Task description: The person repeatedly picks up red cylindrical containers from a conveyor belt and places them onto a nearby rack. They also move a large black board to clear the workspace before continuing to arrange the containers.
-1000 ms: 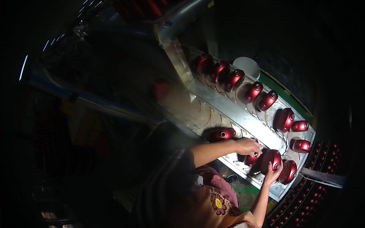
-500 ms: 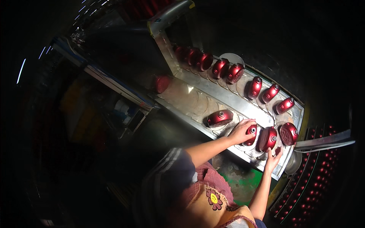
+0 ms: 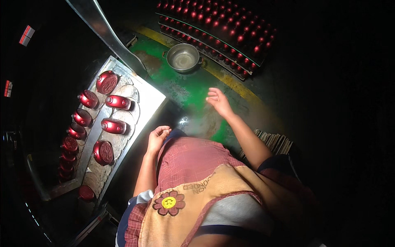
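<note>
A person in a maroon-checked and tan apron (image 3: 181, 158) with a flower patch works beside a long pale metal conveyor (image 3: 150, 96). The left hand (image 3: 159, 136) is released, its fingers loosely curled, near the conveyor's edge but apart from everything on it. The right hand (image 3: 218, 102), likewise released with fingers half bent, is held out over the green floor (image 3: 153, 47), well away from the conveyor. Glossy red, rounded bottles with short necks sit on the conveyor in two rows, parted by a flat silvery metal strip (image 3: 93, 142); the nearer-row bottle (image 3: 114, 126) lies closest to the left hand. A round grey metal basin (image 3: 181, 61) with two handles rests on the floor, near a yellow painted stripe (image 3: 224, 78). Beyond the stripe, dark tiered racks (image 3: 236, 51) carry many more small-looking red bottles, close-set in lines.
</note>
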Available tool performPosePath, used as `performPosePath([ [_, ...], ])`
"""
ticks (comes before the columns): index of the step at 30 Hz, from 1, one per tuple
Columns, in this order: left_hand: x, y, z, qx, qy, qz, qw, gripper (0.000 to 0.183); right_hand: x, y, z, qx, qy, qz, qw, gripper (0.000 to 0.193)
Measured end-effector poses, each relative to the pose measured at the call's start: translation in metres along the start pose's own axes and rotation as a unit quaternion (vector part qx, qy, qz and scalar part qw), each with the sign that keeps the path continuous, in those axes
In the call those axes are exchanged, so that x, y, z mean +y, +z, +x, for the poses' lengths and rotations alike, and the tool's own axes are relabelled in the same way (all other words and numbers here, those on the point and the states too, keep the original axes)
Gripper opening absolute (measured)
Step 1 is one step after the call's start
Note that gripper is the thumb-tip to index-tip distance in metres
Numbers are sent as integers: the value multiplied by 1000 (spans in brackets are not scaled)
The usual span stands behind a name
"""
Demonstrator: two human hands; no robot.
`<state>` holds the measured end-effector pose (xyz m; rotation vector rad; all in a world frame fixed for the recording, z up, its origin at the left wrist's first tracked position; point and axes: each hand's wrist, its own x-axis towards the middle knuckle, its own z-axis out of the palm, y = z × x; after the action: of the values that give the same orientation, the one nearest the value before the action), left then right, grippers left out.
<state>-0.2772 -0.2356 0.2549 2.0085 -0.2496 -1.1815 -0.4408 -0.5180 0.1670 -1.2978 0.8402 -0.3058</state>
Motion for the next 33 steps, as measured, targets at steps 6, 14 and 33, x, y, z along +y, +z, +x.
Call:
performPosePath([
  [6,16,54,93,-71,-71,68,993,20,33,-133,-13,131,122,79,981,50],
  [14,21,133,252,-145,-100,121,977,31,102,-259,12,238,288,88,923,44],
  [33,310,398,551,-126,347,252,895,54,59,-385,365,362,55,-426,827,65],
])
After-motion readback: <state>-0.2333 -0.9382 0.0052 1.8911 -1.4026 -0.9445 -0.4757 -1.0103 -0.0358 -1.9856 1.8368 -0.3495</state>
